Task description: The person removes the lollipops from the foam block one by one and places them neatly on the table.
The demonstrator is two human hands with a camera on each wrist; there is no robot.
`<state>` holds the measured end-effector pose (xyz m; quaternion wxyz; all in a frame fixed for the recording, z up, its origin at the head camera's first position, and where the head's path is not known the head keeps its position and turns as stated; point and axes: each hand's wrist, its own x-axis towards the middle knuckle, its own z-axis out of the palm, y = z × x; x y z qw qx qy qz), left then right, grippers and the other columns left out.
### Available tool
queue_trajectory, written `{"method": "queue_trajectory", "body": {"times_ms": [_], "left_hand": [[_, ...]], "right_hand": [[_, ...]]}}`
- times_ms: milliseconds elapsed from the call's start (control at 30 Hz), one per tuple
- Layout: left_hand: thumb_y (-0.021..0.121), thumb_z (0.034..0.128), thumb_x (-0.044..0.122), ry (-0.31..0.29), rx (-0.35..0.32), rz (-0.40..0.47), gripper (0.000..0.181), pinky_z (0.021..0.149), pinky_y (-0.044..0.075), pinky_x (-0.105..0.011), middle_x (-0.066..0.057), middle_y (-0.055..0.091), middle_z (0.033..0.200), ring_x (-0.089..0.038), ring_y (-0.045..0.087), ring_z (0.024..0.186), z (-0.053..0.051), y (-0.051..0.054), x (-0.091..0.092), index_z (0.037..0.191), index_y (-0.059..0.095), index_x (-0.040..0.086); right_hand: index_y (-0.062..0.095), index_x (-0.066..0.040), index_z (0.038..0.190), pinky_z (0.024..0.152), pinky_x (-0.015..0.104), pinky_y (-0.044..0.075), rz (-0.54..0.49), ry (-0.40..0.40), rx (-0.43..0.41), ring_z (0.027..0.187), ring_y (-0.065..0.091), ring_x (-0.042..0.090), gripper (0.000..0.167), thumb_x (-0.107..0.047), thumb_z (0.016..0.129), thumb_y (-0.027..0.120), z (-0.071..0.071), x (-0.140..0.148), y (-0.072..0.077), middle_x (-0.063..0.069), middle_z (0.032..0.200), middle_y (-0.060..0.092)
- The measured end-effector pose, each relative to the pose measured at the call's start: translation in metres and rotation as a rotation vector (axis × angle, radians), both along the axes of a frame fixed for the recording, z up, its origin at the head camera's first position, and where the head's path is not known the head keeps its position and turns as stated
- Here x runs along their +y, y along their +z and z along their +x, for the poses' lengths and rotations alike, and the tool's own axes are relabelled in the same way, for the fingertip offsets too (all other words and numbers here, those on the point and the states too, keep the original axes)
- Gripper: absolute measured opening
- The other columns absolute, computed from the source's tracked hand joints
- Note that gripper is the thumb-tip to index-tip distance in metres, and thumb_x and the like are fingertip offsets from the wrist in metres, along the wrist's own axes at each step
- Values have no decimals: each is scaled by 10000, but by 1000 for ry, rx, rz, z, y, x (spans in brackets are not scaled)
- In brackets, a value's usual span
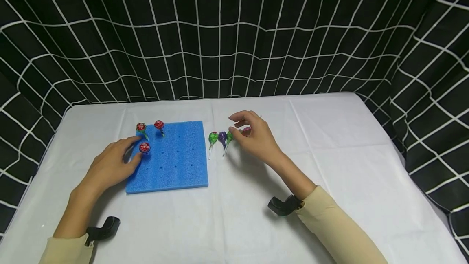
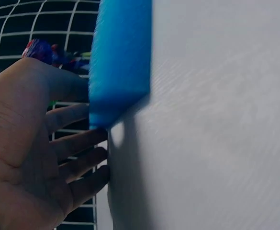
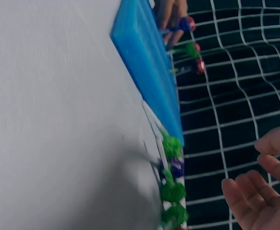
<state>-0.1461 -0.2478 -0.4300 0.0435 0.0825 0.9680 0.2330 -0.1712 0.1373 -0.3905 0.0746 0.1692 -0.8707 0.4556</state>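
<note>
A blue foam board [image 1: 176, 174] with small holes lies on the left of the table, three red-topped lollipops upright in its left and back part, one of them [image 1: 144, 147] by the left thumb. The left hand [image 1: 111, 165] rests at the board's left edge, fingers spread. To the board's right a row of lollipops lies on the cloth, among them a green one [image 1: 213, 137] and a purple one [image 1: 222, 137]. Over the row's right end hovers the right hand [image 1: 258, 137], its fingers loosely bent, nothing seen between them; it partly hides a pink lollipop [image 1: 247, 130].
A white cloth [image 1: 227, 223] covers the table. Behind and at both sides hangs a black curtain with a white grid [image 1: 227, 40]. Each wrist bears a black camera mount, one on the left [image 1: 103, 230] and one on the right [image 1: 284, 205].
</note>
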Motion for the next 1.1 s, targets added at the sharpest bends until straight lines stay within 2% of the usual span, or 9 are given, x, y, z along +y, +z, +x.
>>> {"method": "queue_trajectory", "body": {"times_ms": [167,400,567,933,1100], "left_hand": [[589,1050,305,2,-14,20,580,1162,380,-747,-304,497,1580,-559,455,1450,1,-1,-5,1558,488,42],[592,1049,309,4,-14,3,589,1160,379,-750,-315,497,1574,-565,456,1444,0,0,-5,1556,483,30],[580,1046,284,-1,-10,-2,580,1161,376,-753,-316,495,1574,-564,448,1452,1,3,-3,1554,482,21],[562,1050,257,-20,-7,9,577,1161,370,-759,-318,501,1564,-568,446,1447,0,3,-1,1562,467,10],[562,1049,254,-18,-10,8,583,1170,363,-758,-319,491,1570,-565,438,1456,1,3,0,1565,459,3]], "right_hand": [[702,-3,1230,922,486,639,1,51,-21,1113,729,320,272,-77,969,717,2,-16,-2,184,1219,701],[698,10,1220,926,481,647,-21,134,-36,1086,745,315,253,-70,980,707,1,-39,-7,233,1225,695],[685,-1,1251,951,471,638,-8,190,-43,1119,745,316,286,-93,981,707,2,-56,-8,211,1258,703],[649,13,1320,971,301,628,1,322,-109,1176,711,288,336,-128,1016,680,2,-98,-12,196,1345,680],[638,17,1343,989,319,623,-16,359,-143,1186,703,288,354,-129,1022,676,2,-116,-14,202,1364,673]]}}
